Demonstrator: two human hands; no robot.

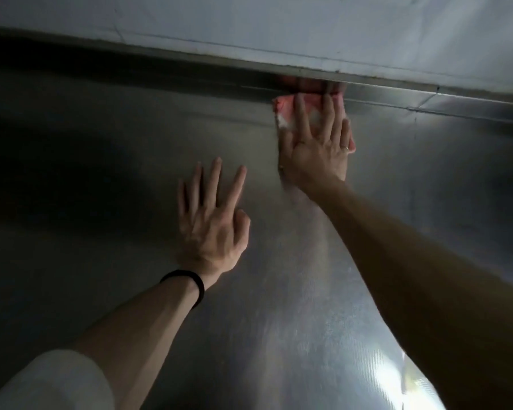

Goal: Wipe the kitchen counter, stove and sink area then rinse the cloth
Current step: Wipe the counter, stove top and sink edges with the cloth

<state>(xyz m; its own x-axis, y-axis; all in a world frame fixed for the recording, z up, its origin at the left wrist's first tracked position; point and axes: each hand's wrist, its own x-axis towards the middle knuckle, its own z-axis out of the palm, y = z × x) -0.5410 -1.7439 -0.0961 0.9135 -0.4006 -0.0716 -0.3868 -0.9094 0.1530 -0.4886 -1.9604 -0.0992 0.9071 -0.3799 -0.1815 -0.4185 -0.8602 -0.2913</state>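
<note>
Counter [101,173] of brushed steel fills the view, dim at left, with glare at lower right. Pale wall [279,19] runs behind its raised rear lip. Right hand [317,146] lies flat with fingers spread, pressing a pink-and-white cloth [282,110] hard against that lip. Left hand [211,220], splayed and holding nothing, sits nearer the person, left of the cloth and clear of it. Judgement: the next stroke follows the lip.
</note>
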